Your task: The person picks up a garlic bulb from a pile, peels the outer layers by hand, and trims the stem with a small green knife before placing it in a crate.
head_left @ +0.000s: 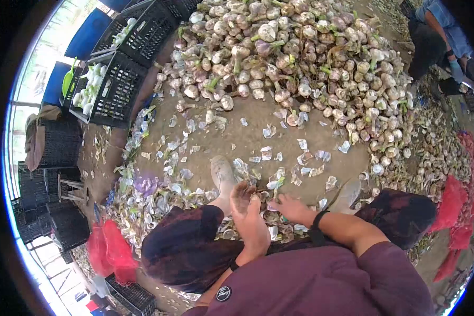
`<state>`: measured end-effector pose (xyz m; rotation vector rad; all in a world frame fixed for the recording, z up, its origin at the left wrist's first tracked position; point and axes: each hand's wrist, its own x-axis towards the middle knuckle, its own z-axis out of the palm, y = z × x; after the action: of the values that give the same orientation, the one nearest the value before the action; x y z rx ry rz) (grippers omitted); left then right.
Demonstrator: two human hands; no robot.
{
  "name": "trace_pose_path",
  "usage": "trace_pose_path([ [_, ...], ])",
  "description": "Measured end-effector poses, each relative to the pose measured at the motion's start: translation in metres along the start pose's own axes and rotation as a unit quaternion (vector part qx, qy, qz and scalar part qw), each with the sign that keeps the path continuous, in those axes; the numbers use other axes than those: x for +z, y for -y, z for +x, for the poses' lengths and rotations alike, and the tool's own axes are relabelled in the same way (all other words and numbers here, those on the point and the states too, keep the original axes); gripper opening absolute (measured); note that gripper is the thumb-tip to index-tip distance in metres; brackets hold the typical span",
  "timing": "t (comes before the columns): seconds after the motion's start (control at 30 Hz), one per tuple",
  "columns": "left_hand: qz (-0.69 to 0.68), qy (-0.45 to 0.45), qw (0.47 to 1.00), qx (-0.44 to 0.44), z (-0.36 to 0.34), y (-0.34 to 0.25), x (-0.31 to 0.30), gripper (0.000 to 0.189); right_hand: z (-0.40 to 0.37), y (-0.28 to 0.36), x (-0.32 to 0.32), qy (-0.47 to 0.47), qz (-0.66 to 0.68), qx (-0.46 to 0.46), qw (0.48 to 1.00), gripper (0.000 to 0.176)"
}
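My left hand (249, 217) is turned palm up in front of my lap, its dirty fingers curled in toward the thumb. Whatever lies in that hand, if anything, is too small to name. Close beside it on the right, my right hand (294, 208) has its fingers bent and drawn together, pointing at the left hand. A hint of green shows under the right fingers, but I cannot make out what it belongs to. Below both hands, pale garlic skins (239, 167) litter the ground. A large heap of garlic bulbs (300, 58) rises ahead, many with short cut stems.
Black crates (120, 87) stand at left, some holding white peeled bulbs. Stacked dark crates (63, 145) are farther back. Red mesh bags (110, 250) lie at lower left, and more red netting (452, 203) at right. Another person (445, 31) works at upper right.
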<state>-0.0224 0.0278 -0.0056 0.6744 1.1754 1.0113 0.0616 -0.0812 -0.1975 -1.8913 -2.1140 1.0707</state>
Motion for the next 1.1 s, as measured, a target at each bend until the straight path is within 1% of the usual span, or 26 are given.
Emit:
trace_pose_path([
  [0.07, 0.028, 0.014, 1.000, 0.001, 0.001, 0.005, 0.001, 0.036, 0.014, 0.005, 0.006, 0.019, 0.039, -0.011, 0.999, 0.043],
  [0.1, 0.040, 0.016, 0.999, -0.014, 0.001, 0.004, 0.004, 0.036, 0.022, -0.001, 0.022, 0.010, 0.012, -0.042, 0.999, 0.037],
  [0.17, 0.058, 0.017, 0.997, -0.037, -0.001, 0.002, 0.013, 0.035, 0.039, -0.009, 0.043, 0.028, 0.023, 0.029, 0.999, 0.030],
  [0.2, 0.062, 0.024, 0.997, -0.035, -0.001, 0.004, 0.013, 0.034, 0.048, -0.010, 0.043, 0.038, 0.029, 0.065, 0.997, 0.027],
  [0.23, 0.067, 0.032, 0.997, -0.033, 0.000, 0.010, 0.012, 0.034, 0.053, -0.018, 0.041, 0.024, 0.124, 0.057, 0.990, 0.017],
  [0.27, 0.072, 0.043, 0.996, -0.033, 0.001, 0.013, 0.012, 0.033, 0.056, -0.026, 0.040, 0.019, 0.154, 0.069, 0.985, 0.016],
  [0.3, 0.071, 0.047, 0.995, -0.060, -0.003, 0.008, 0.017, 0.033, 0.053, -0.028, 0.021, 0.014, 0.184, 0.083, 0.979, 0.014],
  [0.33, 0.074, 0.054, 0.995, -0.043, -0.003, 0.012, 0.016, 0.033, 0.046, -0.029, 0.001, 0.011, 0.212, 0.098, 0.972, 0.013],
  [0.37, 0.077, 0.059, 0.995, -0.026, -0.002, 0.022, 0.011, 0.033, 0.035, -0.031, -0.012, 0.015, 0.122, 0.052, 0.991, 0.012],
  [0.4, 0.083, 0.065, 0.994, -0.009, -0.003, 0.026, 0.009, 0.033, 0.026, -0.036, -0.015, 0.016, 0.122, 0.055, 0.991, 0.012],
  [0.47, 0.073, 0.050, 0.996, 0.003, -0.006, 0.019, 0.014, 0.032, 0.006, -0.049, -0.014, 0.015, 0.125, 0.065, 0.990, 0.012],
  [0.5, 0.068, 0.040, 0.997, 0.008, -0.007, 0.016, 0.015, 0.031, 0.000, -0.052, -0.013, -0.011, 0.131, 0.063, 0.989, 0.019],
  [0.57, 0.066, 0.028, 0.997, 0.019, -0.009, 0.009, 0.010, 0.029, -0.003, -0.053, -0.005, 0.004, 0.101, 0.089, 0.991, 0.018],
  [0.6, 0.066, 0.021, 0.997, 0.025, -0.010, 0.007, 0.009, 0.028, -0.002, -0.050, -0.009, 0.012, 0.088, 0.101, 0.991, 0.017],
  [0.63, 0.063, 0.011, 0.996, 0.056, -0.015, 0.001, 0.012, 0.025, -0.005, -0.032, -0.035, 0.077, 0.083, 0.106, 0.988, 0.028],
  [0.73, -0.004, -0.026, 0.999, 0.044, -0.012, -0.004, 0.007, 0.024, 0.002, -0.015, -0.024, 0.049, 0.093, 0.067, 0.992, 0.039],
  [0.83, -0.016, -0.041, 0.998, 0.035, -0.005, -0.002, -0.004, 0.025, 0.008, 0.005, 0.006, -0.071, 0.093, 0.088, 0.989, 0.023],
  [0.9, -0.021, -0.046, 0.998, 0.032, -0.002, -0.001, -0.007, 0.024, 0.020, 0.002, 0.026, -0.010, 0.122, 0.071, 0.990, 0.022],
  [0.93, -0.007, -0.028, 0.999, 0.027, -0.001, -0.002, -0.006, 0.024, 0.026, 0.001, 0.030, 0.021, 0.135, 0.061, 0.989, 0.022],
  [0.97, 0.007, -0.012, 1.000, 0.022, 0.000, -0.003, -0.006, 0.025, 0.027, -0.003, 0.033, 0.070, 0.127, 0.080, 0.986, 0.021],
  [1.0, 0.022, 0.004, 1.000, 0.019, 0.001, -0.003, -0.007, 0.026, 0.031, -0.004, 0.035, 0.075, 0.131, 0.095, 0.984, 0.024],
  [1.07, 0.073, 0.059, 0.995, -0.021, 0.006, 0.007, -0.012, 0.028, 0.035, -0.009, 0.037, 0.083, 0.136, 0.123, 0.980, 0.029],
  [1.1, 0.093, 0.085, 0.991, -0.039, 0.007, 0.013, -0.012, 0.029, 0.039, -0.010, 0.018, 0.115, 0.098, 0.112, 0.982, 0.026],
])
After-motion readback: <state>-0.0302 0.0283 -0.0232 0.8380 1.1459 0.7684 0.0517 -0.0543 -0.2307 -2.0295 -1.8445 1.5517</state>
